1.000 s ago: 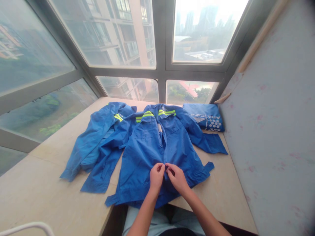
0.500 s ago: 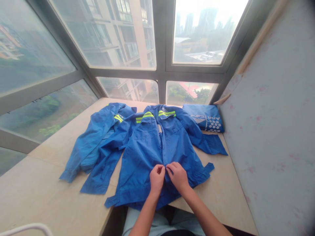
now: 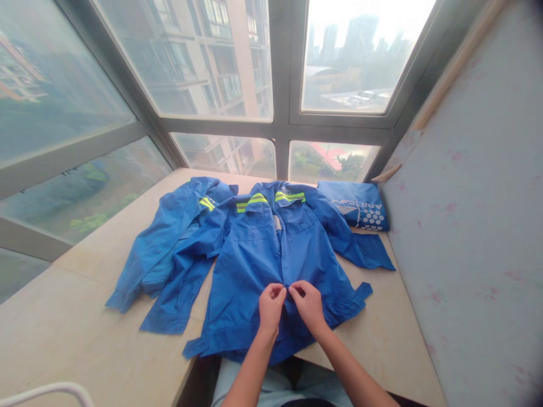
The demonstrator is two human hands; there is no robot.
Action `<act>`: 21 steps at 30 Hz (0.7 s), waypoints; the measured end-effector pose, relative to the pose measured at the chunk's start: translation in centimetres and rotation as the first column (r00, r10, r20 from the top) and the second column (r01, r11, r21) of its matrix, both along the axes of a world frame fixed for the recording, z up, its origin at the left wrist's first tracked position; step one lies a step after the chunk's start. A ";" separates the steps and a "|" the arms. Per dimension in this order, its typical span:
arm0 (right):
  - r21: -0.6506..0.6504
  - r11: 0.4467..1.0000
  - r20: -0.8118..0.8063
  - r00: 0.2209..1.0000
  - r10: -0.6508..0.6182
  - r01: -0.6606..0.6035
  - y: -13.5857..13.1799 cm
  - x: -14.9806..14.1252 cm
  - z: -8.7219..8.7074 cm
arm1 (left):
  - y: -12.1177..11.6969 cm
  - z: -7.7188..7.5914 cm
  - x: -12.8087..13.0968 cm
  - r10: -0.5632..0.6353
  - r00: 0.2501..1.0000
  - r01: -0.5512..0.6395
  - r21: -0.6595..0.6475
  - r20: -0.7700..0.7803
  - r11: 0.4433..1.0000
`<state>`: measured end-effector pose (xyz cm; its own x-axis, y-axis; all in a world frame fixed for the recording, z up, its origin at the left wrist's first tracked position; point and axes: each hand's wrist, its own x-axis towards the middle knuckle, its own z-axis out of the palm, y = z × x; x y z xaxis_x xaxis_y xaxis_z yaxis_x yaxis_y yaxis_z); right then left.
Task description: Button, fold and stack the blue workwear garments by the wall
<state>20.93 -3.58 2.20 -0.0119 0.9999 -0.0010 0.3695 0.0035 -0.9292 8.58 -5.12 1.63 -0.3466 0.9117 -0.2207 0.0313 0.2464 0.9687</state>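
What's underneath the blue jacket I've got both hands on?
Pale tabletop shows around the front jacket, whose sleeve overlaps part of another blue jacket. Anything else beneath the front jacket's body is covered and can't be seen.

desk point(image 3: 85, 316), left side: a wide bare stretch is left open for passage, interrupted only by a white curved tube point(image 3: 55, 387) in the near corner.
between garments: the way is closed, the left jacket point(image 3: 155, 243) being overlapped by a sleeve of the front jacket point(image 3: 244, 271).
middle: the space is taken up by the left hand point(image 3: 270, 308) and the right hand point(image 3: 307, 308), almost meeting at the fingertips.
right strip: bare room is left beside the wall point(image 3: 466, 226), nearly pinched off by a cuff point(image 3: 373, 251).
far right corner: passage is blocked by a folded blue bundle point(image 3: 354, 204).
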 end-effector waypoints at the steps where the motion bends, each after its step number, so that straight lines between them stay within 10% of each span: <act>1: -0.075 0.997 -0.082 0.996 -0.022 0.016 0.1 0.0 -0.2 | -0.1 0.2 0.0 -0.013 1.000 0.013 0.014 -0.021 1.000; 6: -0.261 0.964 -0.224 0.975 -0.010 -0.050 0.5 0.5 -0.8 | -0.6 1.1 -0.1 -0.146 0.943 0.168 0.049 -0.298 0.985; 15: -0.218 0.916 0.380 0.836 0.397 -0.336 0.1 2.5 0.6 | -2.3 2.7 -2.0 -0.564 0.621 0.528 -0.241 -0.544 0.814; 21: 0.034 0.981 0.503 0.851 0.149 -0.191 2.2 0.3 3.0 | 1.9 4.2 -2.7 -0.363 0.648 0.403 -0.102 -0.670 0.909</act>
<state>21.24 -1.42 5.23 -0.2011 0.9792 0.0269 0.7676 0.1746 -0.6166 5.88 -3.19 5.80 0.0005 0.9997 -0.0232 0.7458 0.0151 0.6660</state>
